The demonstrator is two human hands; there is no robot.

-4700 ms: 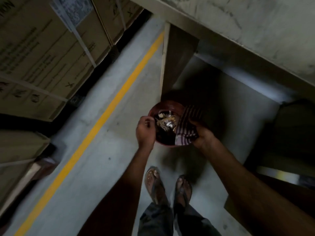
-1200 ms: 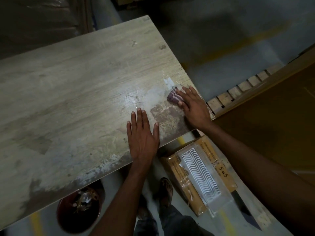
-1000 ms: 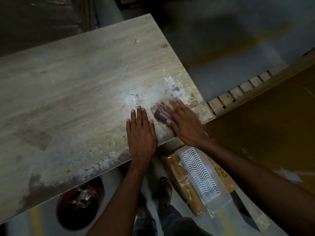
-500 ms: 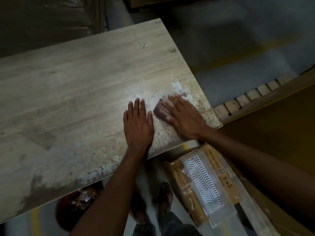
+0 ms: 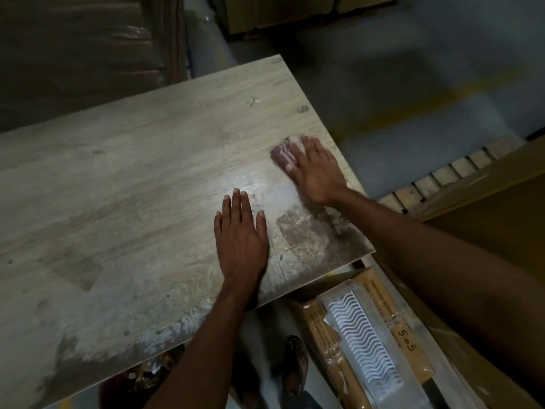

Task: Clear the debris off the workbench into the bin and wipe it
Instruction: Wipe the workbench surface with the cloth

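The workbench (image 5: 124, 178) is a pale wood-grain top with worn, stained patches near its front right corner. My right hand (image 5: 314, 169) presses a striped maroon cloth (image 5: 281, 153) flat against the bench near its right edge; most of the cloth is hidden under the fingers. My left hand (image 5: 240, 234) lies flat on the top with fingers spread, holding nothing, a little below and left of the cloth. The dark red bin (image 5: 132, 382) with debris in it shows on the floor under the bench's front edge, mostly hidden by the top and my left forearm.
A cardboard box (image 5: 333, 332) with a clear plastic tray (image 5: 365, 343) of white wavy parts lies on the floor to the right of my feet (image 5: 295, 364). A wooden pallet edge (image 5: 442, 175) and large brown board stand at right. Stacked cartons fill the back left.
My right hand has slid the cloth away from me along the right edge of the bench. My left hand stays flat on the top. Earlier, both hands were at the bin on the floor.
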